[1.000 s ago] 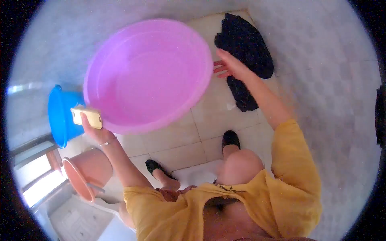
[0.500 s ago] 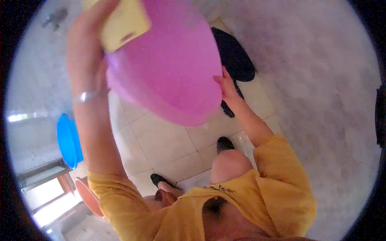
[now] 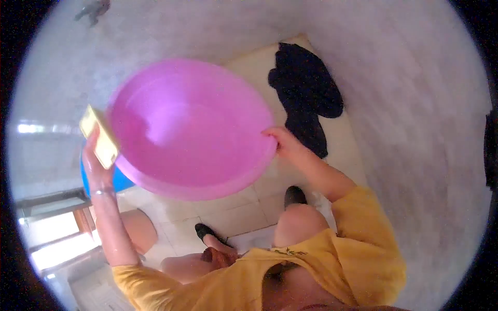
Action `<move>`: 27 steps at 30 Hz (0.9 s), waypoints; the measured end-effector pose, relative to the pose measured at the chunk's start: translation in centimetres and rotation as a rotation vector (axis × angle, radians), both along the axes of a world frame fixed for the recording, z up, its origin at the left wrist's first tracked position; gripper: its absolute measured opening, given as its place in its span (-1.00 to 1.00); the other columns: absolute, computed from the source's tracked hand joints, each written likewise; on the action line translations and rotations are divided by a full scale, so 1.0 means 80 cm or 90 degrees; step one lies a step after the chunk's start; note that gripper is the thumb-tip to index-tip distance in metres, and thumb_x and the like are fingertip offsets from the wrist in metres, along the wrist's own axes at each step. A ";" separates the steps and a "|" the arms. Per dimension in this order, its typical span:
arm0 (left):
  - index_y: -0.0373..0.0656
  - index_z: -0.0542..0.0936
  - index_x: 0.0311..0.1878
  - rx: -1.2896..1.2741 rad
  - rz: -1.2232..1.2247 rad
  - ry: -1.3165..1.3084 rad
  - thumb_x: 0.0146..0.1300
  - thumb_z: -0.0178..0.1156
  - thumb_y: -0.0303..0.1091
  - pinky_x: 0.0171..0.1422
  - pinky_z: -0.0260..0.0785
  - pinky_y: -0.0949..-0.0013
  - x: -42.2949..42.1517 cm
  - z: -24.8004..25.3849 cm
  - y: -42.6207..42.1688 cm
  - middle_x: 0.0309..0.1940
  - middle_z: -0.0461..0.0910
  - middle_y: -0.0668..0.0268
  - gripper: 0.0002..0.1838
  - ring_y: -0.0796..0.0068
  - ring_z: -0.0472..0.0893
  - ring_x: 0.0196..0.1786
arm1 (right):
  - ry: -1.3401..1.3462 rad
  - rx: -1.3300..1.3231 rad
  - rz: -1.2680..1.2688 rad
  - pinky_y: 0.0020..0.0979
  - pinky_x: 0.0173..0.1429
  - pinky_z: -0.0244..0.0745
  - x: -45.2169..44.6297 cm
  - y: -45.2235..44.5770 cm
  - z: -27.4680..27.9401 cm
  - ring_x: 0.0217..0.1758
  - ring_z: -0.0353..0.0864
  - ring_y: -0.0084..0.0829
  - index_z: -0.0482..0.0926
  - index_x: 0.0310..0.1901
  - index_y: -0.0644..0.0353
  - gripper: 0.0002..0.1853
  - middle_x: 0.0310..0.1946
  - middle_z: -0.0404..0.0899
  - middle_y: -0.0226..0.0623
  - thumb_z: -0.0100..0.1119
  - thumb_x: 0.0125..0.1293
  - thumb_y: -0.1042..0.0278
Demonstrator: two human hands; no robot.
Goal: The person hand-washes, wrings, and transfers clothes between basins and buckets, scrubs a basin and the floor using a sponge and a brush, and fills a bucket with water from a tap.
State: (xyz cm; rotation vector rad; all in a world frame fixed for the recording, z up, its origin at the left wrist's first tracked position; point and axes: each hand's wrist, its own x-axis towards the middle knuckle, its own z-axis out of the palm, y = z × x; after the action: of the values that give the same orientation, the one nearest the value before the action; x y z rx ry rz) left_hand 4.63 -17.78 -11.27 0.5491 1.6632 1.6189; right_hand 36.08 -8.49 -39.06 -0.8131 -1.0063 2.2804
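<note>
A large pink plastic basin (image 3: 194,140) is held up in front of me, its round inside facing me. On the right, my right hand (image 3: 285,142) is closed on the basin's rim, thumb over the edge. At the basin's left edge, my left hand (image 3: 97,163) is closed around a pale yellow rectangular block (image 3: 101,139) with a small slot near one end. That block lies against the outer rim; whether the hidden fingers also grip the basin is not visible.
Dark cloth (image 3: 306,96) lies on the tiled floor (image 3: 228,220) beside the wall. Behind my left hand a blue basin (image 3: 123,181) partly shows, with an orange-pink bucket (image 3: 140,230) below it. A dark fixture (image 3: 94,10) sits on the upper-left wall.
Both hands have brought the pink basin down and left, and it has turned so more of its inside shows. My left hand has dropped from high up. More of the dark cloth is visible.
</note>
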 end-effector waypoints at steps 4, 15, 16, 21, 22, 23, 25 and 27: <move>-0.18 0.37 -0.05 -0.050 0.095 -0.090 0.08 0.06 -0.29 -0.21 0.38 0.40 -0.032 -0.071 -0.068 -0.26 0.48 0.27 -0.65 0.42 0.50 -0.25 | -0.083 -0.187 -0.065 -0.40 -0.08 0.35 -0.012 0.035 0.015 -0.18 0.46 -0.34 0.36 -0.11 0.40 -0.57 -0.24 0.46 -0.16 0.07 -0.11 0.45; -0.11 0.32 -0.08 -0.115 0.100 -0.169 0.07 0.07 -0.14 -0.22 0.39 0.27 -0.035 -0.129 -0.087 -0.26 0.45 0.18 -0.61 0.27 0.49 -0.23 | -0.190 0.069 -0.266 -0.38 0.01 0.29 -0.052 0.059 0.006 -0.07 0.40 -0.33 0.27 -0.01 0.34 -0.51 -0.13 0.41 -0.17 0.00 -0.09 0.54; -0.09 0.32 -0.06 -0.108 0.061 -0.162 0.08 0.05 -0.11 -0.19 0.39 0.25 -0.026 -0.131 -0.078 -0.23 0.46 0.17 -0.60 0.25 0.49 -0.21 | -0.192 0.094 -0.281 -0.34 0.06 0.27 -0.051 0.065 -0.007 -0.02 0.37 -0.28 0.25 0.03 0.31 -0.46 -0.08 0.39 -0.16 -0.02 -0.12 0.57; -0.16 0.33 -0.09 -0.109 -0.082 -0.196 0.09 0.04 -0.16 -0.26 0.43 0.33 0.045 -0.150 -0.013 -0.27 0.49 0.17 -0.63 0.35 0.52 -0.25 | -0.298 0.216 -0.232 -0.41 0.01 0.28 -0.057 0.066 -0.030 -0.08 0.38 -0.38 0.24 0.05 0.31 -0.50 -0.09 0.38 -0.19 0.05 0.02 0.40; -0.16 0.33 -0.09 -0.145 -0.126 -0.199 0.09 0.04 -0.15 -0.23 0.42 0.35 0.057 -0.159 0.001 -0.27 0.49 0.20 -0.63 0.38 0.52 -0.26 | -0.348 0.196 -0.187 -0.45 -0.06 0.32 -0.052 0.066 -0.006 -0.17 0.41 -0.47 0.25 0.04 0.31 -0.52 -0.11 0.39 -0.21 0.06 0.09 0.30; -0.17 0.34 -0.09 -0.180 -0.171 -0.202 0.09 0.05 -0.15 -0.19 0.41 0.37 0.073 -0.165 0.014 -0.28 0.49 0.22 -0.62 0.40 0.52 -0.26 | -0.353 0.194 -0.194 -0.45 -0.06 0.32 -0.040 0.067 0.002 -0.17 0.41 -0.47 0.25 0.04 0.31 -0.52 -0.11 0.39 -0.21 0.06 0.09 0.30; -0.18 0.36 -0.10 -0.175 -0.210 -0.221 0.10 0.05 -0.14 -0.14 0.38 0.39 0.120 -0.172 0.046 -0.29 0.49 0.27 -0.62 0.43 0.51 -0.26 | -0.488 0.458 -0.308 -0.46 -0.04 0.30 -0.015 0.074 0.016 -0.15 0.38 -0.51 0.24 0.07 0.26 -0.53 -0.10 0.36 -0.26 0.03 0.14 0.26; -0.23 0.41 -0.13 -0.191 -0.259 -0.233 0.12 0.02 -0.13 -0.22 0.37 0.44 0.163 -0.191 0.078 -0.30 0.50 0.32 -0.63 0.51 0.51 -0.28 | -0.258 0.280 -0.207 -0.48 -0.01 0.25 0.001 0.066 0.086 -0.05 0.32 -0.51 0.22 0.08 0.26 -0.53 -0.08 0.35 -0.28 0.01 0.15 0.29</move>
State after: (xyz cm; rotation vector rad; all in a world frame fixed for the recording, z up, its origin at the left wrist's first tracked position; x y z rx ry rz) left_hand 17.67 -11.53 -26.55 0.3786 1.3776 1.0773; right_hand 36.16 -3.20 -32.16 -1.1648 -1.3739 1.5714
